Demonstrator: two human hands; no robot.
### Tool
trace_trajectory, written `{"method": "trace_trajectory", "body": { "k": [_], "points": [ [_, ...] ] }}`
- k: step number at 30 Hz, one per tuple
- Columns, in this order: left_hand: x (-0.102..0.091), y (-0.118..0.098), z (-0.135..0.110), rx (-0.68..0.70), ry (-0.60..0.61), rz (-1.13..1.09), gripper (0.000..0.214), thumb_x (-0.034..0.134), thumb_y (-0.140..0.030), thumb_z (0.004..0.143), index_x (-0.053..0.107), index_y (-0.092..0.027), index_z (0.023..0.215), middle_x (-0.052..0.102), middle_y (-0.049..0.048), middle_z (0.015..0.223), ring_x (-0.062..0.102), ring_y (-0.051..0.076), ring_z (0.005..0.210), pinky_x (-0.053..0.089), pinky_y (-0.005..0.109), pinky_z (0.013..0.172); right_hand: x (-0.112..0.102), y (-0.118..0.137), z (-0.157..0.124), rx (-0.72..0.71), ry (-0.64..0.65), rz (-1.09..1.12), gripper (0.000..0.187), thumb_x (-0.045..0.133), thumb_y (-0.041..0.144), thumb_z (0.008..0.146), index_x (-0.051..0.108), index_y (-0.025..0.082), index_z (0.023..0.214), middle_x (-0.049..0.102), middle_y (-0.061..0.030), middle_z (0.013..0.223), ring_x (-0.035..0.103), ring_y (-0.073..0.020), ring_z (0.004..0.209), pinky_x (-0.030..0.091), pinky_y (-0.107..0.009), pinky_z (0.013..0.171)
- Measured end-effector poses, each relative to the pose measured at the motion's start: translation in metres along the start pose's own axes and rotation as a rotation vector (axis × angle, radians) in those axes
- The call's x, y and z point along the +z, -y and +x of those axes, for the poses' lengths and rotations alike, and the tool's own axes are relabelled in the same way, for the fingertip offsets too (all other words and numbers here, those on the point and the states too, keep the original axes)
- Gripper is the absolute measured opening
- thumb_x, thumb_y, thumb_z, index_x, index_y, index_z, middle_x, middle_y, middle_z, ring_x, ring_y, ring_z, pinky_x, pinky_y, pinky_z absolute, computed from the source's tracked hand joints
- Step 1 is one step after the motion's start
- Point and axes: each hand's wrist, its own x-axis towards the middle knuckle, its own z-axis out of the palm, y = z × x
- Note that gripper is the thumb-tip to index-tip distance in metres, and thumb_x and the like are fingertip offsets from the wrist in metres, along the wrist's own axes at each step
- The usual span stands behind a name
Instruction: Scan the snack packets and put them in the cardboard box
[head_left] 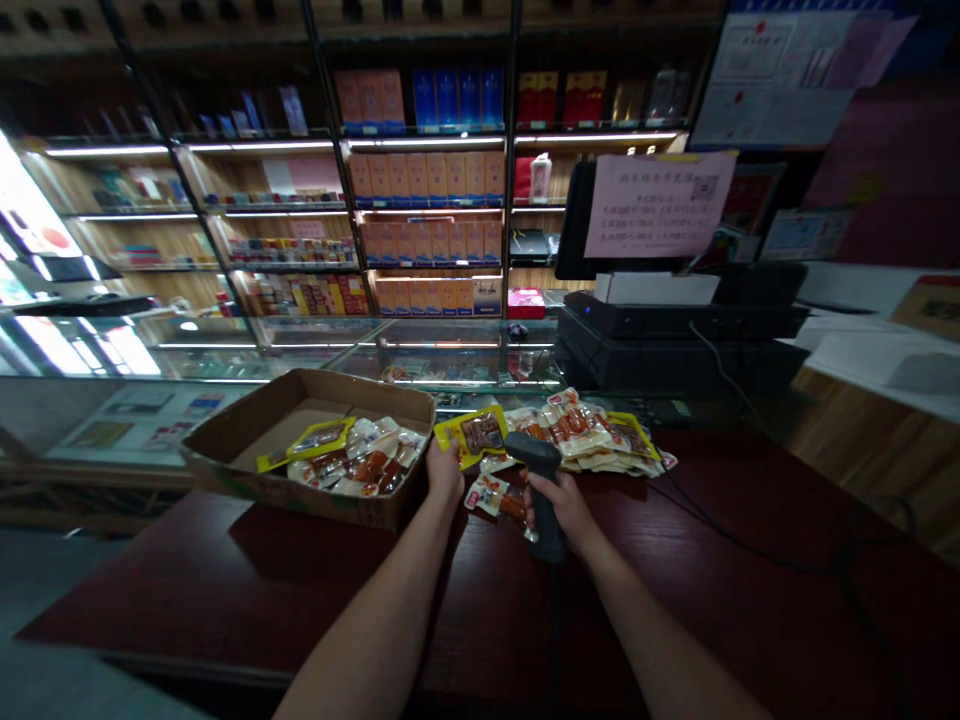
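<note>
My left hand (445, 472) grips the lower edge of a yellow snack packet (472, 438), holding it up near the right wall of a shallow cardboard box (225, 450). The box holds a heap of small vacuum-packed snacks (360, 462). My right hand (561, 510) is closed around the handle of a black handheld barcode scanner (544, 530), whose head points up and away from me. More packets (577, 432) lie in a loose pile on the dark red counter (225, 590), just beyond the scanner. A small packet (486, 493) lies between my hands.
A black cable (750, 525) runs across the counter to the right. Beyond it stand a black till with a printer (675, 335) and a pink notice (658, 205). A glass display case (450, 350) runs behind the counter, backed by shelves of boxed goods (420, 180).
</note>
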Motion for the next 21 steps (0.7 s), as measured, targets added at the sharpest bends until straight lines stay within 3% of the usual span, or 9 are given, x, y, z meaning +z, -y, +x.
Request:
{"method": "trace_trajectory", "body": {
  "k": [4,9,12,16,19,21],
  "points": [
    [0.005,-0.027,-0.003,0.045,0.024,-0.094,0.023,0.05,-0.014,0.072,0.053,-0.016,0.095,0.065,0.0036,0.081,0.062,0.013,0.066,0.051,0.031,0.069,0.014,0.014,-0.001,-0.028,0.025,0.012,0.036,0.067,0.046,0.061,0.055,0.016,0.076,0.057,0.0028,0.049,0.051,-0.0116,0.034,0.043,-0.023,0.033],
    [-0.006,-0.08,0.006,0.222,-0.086,-0.145,0.029,0.045,-0.009,0.074,0.049,-0.019,0.101,0.063,0.0044,0.09,0.062,0.012,0.07,0.051,0.03,0.07,0.051,0.033,0.004,-0.05,0.138,-0.023,0.033,0.067,0.044,0.062,0.055,0.016,0.072,0.058,0.0023,0.049,0.053,-0.0119,0.036,0.043,-0.023,0.035],
    [-0.029,-0.113,0.019,0.317,-0.257,-0.081,0.034,0.044,-0.007,0.074,0.047,-0.019,0.106,0.061,0.0077,0.1,0.062,0.015,0.079,0.051,0.031,0.074,0.079,0.036,0.009,-0.077,0.196,-0.034,0.032,0.066,0.043,0.063,0.056,0.015,0.073,0.058,0.0019,0.049,0.052,-0.0118,0.035,0.043,-0.024,0.035],
    [-0.074,-0.147,0.039,0.442,-0.455,0.107,0.048,0.04,-0.004,0.074,0.041,-0.019,0.119,0.055,0.0105,0.117,0.058,0.017,0.101,0.046,0.032,0.088,0.109,0.034,0.009,-0.079,0.279,-0.051,0.03,0.065,0.041,0.063,0.056,0.014,0.075,0.058,0.0019,0.049,0.051,-0.0112,0.035,0.043,-0.023,0.035],
    [-0.104,-0.163,0.042,0.538,-0.605,0.279,0.058,0.045,-0.005,0.074,0.033,-0.018,0.129,0.041,0.0121,0.134,0.04,0.019,0.124,0.031,0.034,0.104,0.119,0.031,0.008,-0.093,0.324,-0.056,0.032,0.065,0.041,0.064,0.055,0.015,0.078,0.059,0.0021,0.05,0.052,-0.0111,0.035,0.044,-0.022,0.035],
    [-0.113,-0.171,0.036,0.633,-0.692,0.425,0.067,0.051,-0.007,0.072,0.026,-0.015,0.134,0.031,0.016,0.141,0.028,0.022,0.132,0.021,0.036,0.109,0.117,0.029,0.008,-0.101,0.323,-0.055,0.033,0.066,0.041,0.063,0.055,0.015,0.081,0.059,0.0025,0.05,0.052,-0.0111,0.035,0.044,-0.022,0.035]
  ]
}}
